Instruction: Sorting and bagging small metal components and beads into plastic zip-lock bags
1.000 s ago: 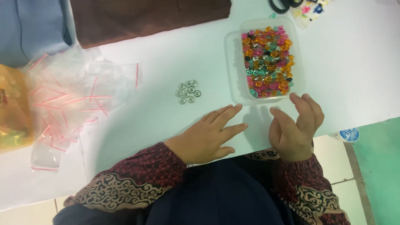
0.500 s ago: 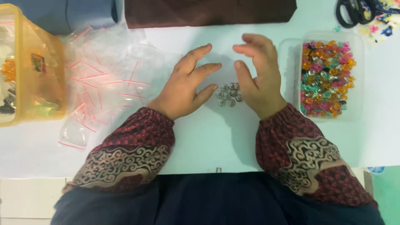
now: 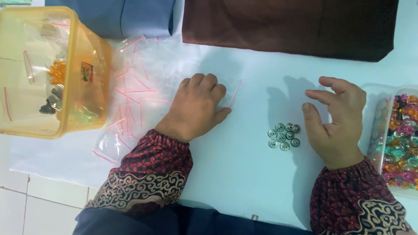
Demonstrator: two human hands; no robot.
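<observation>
A small cluster of silver snap buttons (image 3: 284, 135) lies flat on the white surface (image 3: 244, 174), with no clear long axis. The right hand (image 3: 337, 124) hovers just beside it, fingers spread and empty. The left hand (image 3: 196, 106) rests curled on clear plastic bags (image 3: 139, 87), possibly pinching one.

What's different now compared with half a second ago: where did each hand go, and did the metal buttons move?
The left hand has slid left, away from the metal buttons, and now lies palm down on the small clear bags. The right hand has shifted to the buttons' right side, fingers open; I cannot tell whether it touches them. Neither hand holds anything. The buttons stay in the same loose cluster, and the bead tray and yellow tub are unmoved.
</observation>
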